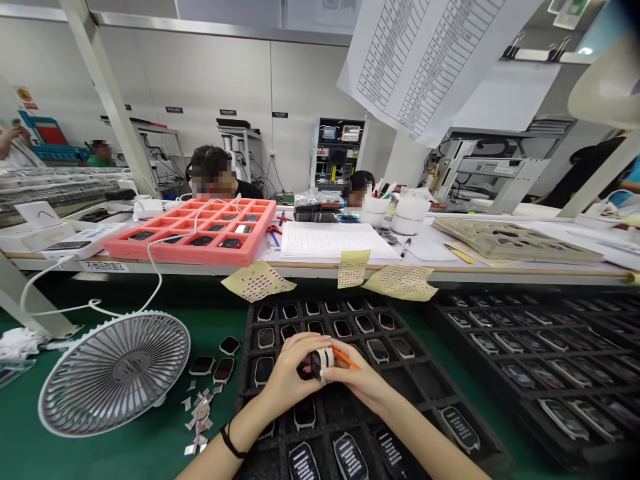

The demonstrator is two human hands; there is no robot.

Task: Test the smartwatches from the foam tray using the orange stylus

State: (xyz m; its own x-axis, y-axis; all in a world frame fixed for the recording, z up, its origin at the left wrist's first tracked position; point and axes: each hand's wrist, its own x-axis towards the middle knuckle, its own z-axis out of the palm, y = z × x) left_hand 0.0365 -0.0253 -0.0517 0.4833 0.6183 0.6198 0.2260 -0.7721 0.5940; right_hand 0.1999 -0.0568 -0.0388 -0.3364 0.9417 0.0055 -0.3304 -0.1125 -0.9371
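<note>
My left hand (293,367) is closed around a smartwatch body (316,365) without a strap, its dark face turned to the left. Against it sits a second pale, rounded case edge (329,358), apparently another watch body. My right hand (363,383) pinches these from the right, thumb along the lower edge. A thin orange stick (347,360) lies in the fingers of that hand and points down to the right; its far end is hidden. Below both hands is a black foam tray (420,380) with smartwatches in its compartments, several showing lit text.
On the left stand a grey fan (133,367), loose watches (223,370) and small label scraps (200,417). More watches fill a black tray (530,393) at right. A shelf edge (320,270) carries a pink foam tray (190,230) and papers. People sit beyond.
</note>
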